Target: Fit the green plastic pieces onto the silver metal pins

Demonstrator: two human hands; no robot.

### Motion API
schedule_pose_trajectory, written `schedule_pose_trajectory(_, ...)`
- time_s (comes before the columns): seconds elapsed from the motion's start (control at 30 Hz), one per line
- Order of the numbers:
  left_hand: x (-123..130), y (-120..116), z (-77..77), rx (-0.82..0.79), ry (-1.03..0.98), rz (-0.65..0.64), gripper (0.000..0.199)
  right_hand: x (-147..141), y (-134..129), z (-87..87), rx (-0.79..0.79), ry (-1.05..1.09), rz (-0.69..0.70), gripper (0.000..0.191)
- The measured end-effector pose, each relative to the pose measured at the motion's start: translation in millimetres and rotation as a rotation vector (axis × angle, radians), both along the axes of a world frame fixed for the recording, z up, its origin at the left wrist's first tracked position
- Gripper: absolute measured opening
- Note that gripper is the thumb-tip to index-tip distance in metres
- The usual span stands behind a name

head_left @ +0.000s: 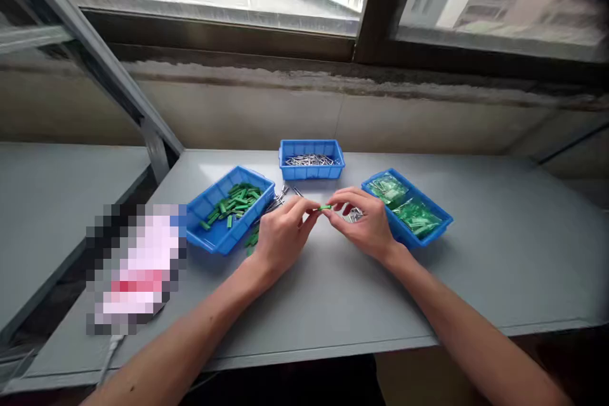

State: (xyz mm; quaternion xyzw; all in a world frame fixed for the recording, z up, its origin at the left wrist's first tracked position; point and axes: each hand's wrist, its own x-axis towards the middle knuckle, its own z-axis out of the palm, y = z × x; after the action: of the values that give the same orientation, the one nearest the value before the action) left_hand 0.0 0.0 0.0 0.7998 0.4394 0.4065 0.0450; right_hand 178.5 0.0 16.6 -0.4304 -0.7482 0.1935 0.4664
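Note:
My left hand [284,228] and my right hand [365,222] meet over the middle of the table. A small green plastic piece [325,207] lies between the fingertips of both, each hand in a pinch. Whether a metal part is joined to it is too small to tell. Beside my left hand a few loose green pieces [252,240] lie on the tabletop, with thin metal pins [280,195] just beyond. Partly hidden by my right hand is a little heap of small silvery parts [354,214].
A blue bin [202,206] on the left holds green pieces. The back bin [313,172] contains metal pins, and the right bin [440,228] green parts in clear bags. Left of them lies a blurred-out object [143,266] with a cable [110,355]. Windows and a wall stand behind the table [352,304].

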Motion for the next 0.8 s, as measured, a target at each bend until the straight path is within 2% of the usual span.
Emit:
schedule_pose_trajectory(0.2,-0.7,0.5,-1.6,0.003,-0.002,-0.011,0.009,9.6,5.4,1.3,-0.051,-0.095,0.059,0.01)
schedule_pose_trajectory(0.33,-1.0,0.9,-0.6,-0.007,-0.025,-0.018,0.009,12.9,6.1,0.9,-0.033,-0.129,0.054,0.011)
schedule_pose_trajectory(0.57,0.2,0.7,0.0,-0.03,-0.023,0.043,0.012,13.0,6.3,-2.1,0.004,-0.151,0.046,0.013)
schedule_pose_trajectory(0.8,-0.2,1.4,-1.0,-0.021,-0.017,0.018,0.017,13.0,6.1,-2.7,0.02,-0.159,0.044,0.014)
